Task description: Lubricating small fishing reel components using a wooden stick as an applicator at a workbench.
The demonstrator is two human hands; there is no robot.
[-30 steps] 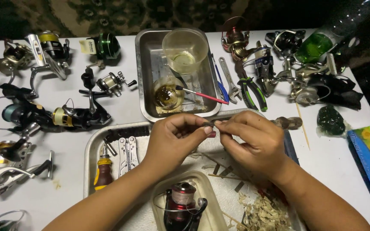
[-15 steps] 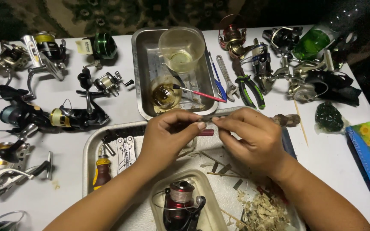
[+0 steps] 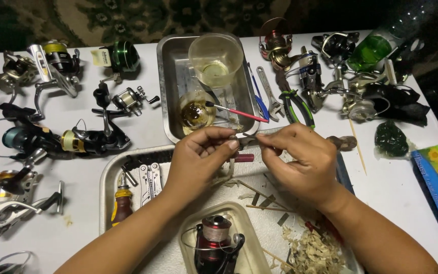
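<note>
The left hand (image 3: 198, 157) and the right hand (image 3: 302, 162) meet over the big metal tray (image 3: 108, 177) on the white table (image 3: 143, 137). Both pinch 1 small metal part (image 3: 245, 141) between thumb and fingertips, 1 hand at each end. Just under it lies a little dark red tube (image 3: 243, 158). A red fishing reel (image 3: 218, 243) sits in a small dish near the arms. Behind the hands, a pink brush (image 3: 236, 111) rests on a jar.
</note>
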